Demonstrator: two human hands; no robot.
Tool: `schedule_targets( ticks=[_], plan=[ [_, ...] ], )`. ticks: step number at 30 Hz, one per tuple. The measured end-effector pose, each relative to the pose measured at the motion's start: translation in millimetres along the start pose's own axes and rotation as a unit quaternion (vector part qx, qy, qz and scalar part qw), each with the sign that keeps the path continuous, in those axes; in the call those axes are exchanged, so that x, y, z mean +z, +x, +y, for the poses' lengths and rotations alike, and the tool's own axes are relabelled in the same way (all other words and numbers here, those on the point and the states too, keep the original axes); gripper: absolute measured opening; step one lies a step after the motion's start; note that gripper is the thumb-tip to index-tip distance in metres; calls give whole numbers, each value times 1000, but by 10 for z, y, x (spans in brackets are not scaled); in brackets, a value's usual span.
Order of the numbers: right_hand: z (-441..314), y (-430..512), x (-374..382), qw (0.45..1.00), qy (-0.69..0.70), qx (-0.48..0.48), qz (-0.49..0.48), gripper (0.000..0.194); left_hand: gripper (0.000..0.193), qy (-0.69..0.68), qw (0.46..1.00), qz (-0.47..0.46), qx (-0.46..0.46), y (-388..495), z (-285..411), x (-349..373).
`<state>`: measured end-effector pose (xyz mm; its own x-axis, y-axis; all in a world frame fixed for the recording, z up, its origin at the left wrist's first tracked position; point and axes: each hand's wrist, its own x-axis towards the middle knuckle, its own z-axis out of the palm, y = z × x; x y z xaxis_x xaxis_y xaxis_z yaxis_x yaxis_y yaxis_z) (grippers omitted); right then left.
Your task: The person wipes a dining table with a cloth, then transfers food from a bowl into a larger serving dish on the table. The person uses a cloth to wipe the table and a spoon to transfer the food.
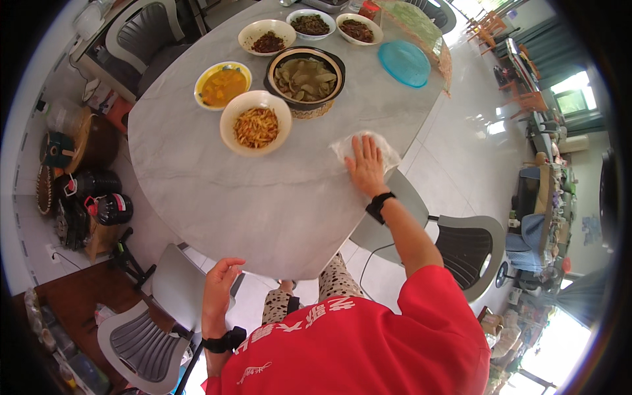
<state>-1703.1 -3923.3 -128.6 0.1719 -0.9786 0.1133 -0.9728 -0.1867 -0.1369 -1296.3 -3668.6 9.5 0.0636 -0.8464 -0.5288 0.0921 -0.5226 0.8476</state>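
Observation:
My right hand (367,168) lies flat, fingers spread, on a thin whitish cloth (386,150) near the right edge of the grey marble-patterned table (237,207). My left hand (222,281) is at the table's near edge, fingers a little bent, holding nothing. Ahead of me, a cream bowl (256,123) has shredded food in it. Beside it are a yellow-rimmed bowl of orange soup (223,85) and a dark clay pot of sliced food in broth (306,79) on a woven mat (313,110). Both wrists wear black bands.
Farther back stand several bowls with dark food, such as one white bowl (310,24), and a red-lidded jar (369,10). A blue plastic lid (404,63) lies at the right. Grey chairs stand close at the right (464,252) and left (143,345); dark bottles (112,209) stand on the left.

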Motion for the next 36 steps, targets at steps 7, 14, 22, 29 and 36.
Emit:
schedule_targets(
  ticks=[7, 14, 22, 29, 36],
  plan=[
    [1062, 1989, 284, 1000, -14, 7, 22, 66, 18, 32, 996, 63, -48, 428, 308, 673],
    [1011, 3289, 400, 994, 33, -106, -23, 61, 19, 9, 996, 66, -65, 792, 478, 1227],
    [615, 3798, 541, 980, 47, -195, 0, 54, 19, 85, 990, 65, -92, 1034, 708, 1529],
    [1052, 2453, 239, 993, 24, -114, -2, 55, 19, 50, 996, 46, -59, 871, 546, 1303],
    [31, 187, -97, 988, -1, -136, -77, 64, 21, 30, 999, 19, 1, 346, 181, 628]
  ],
)
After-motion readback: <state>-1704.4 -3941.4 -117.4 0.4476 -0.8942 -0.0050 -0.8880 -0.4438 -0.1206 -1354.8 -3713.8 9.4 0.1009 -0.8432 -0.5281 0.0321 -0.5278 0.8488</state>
